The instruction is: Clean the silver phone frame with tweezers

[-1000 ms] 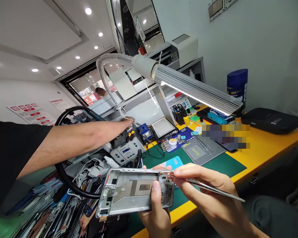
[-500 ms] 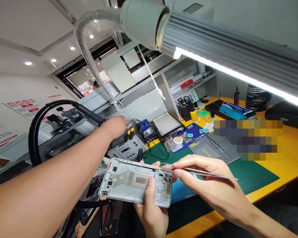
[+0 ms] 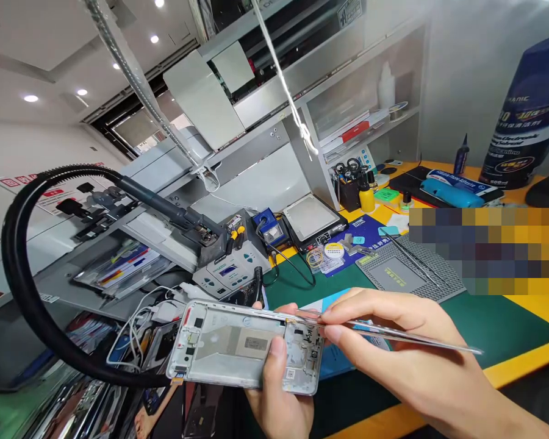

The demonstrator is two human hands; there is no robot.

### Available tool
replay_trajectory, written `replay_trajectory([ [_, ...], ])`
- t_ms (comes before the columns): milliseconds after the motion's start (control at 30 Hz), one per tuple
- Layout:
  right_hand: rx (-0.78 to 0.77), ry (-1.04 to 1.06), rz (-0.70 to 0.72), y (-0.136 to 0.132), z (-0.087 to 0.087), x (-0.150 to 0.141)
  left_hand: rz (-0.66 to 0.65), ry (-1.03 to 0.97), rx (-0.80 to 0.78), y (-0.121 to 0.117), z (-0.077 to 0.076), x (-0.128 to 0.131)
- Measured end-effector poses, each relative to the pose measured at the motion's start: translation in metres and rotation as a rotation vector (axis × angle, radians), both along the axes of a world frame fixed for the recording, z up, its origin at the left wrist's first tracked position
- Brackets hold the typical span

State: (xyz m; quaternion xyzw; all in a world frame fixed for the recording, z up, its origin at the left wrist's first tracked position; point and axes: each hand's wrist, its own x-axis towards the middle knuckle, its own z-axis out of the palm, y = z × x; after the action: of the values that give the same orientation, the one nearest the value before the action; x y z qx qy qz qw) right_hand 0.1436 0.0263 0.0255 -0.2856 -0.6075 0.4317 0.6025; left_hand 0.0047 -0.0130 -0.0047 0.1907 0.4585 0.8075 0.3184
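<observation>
My left hand (image 3: 279,390) holds an opened phone frame (image 3: 219,347), tilted, thumb across its inner face and fingers behind. The frame is silvery, with a grey rectangular patch near its middle and small dark parts at its right end. In my right hand (image 3: 393,347), pinched between thumb and fingers, is a pair of metal tweezers (image 3: 402,336). Their tips lie along the top edge of the phone frame, by a small orange spot. I cannot tell whether the tips grip anything. A pale blue sheet (image 3: 333,360) is partly hidden behind the hands.
A hot-air station (image 3: 229,271) with a thick black hose (image 3: 13,292) stands at left. Behind are a heating plate (image 3: 312,219) and a blue device (image 3: 269,228). More tweezers (image 3: 416,262) lie on a grey mat (image 3: 370,274). A large dark spray can (image 3: 521,122) stands right.
Another person's arm, which reached from the left to the station, has left the view. The lamp overhead is out of sight as well. My hands keep their hold on the phone frame and tweezers.
</observation>
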Motion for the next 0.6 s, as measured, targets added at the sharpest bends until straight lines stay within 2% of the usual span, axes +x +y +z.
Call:
replay_trajectory([
  [367, -0.021, -0.048, 0.061, -0.0025, 0.0005, 0.0051, -0.037, 0.005, 0.034, -0.0001, 0.0023, 0.0021],
  [600, -0.051, 0.006, 0.089, 0.0032, 0.0088, 0.0063, -0.032, 0.017, 0.025, -0.0003, -0.0037, -0.0045],
])
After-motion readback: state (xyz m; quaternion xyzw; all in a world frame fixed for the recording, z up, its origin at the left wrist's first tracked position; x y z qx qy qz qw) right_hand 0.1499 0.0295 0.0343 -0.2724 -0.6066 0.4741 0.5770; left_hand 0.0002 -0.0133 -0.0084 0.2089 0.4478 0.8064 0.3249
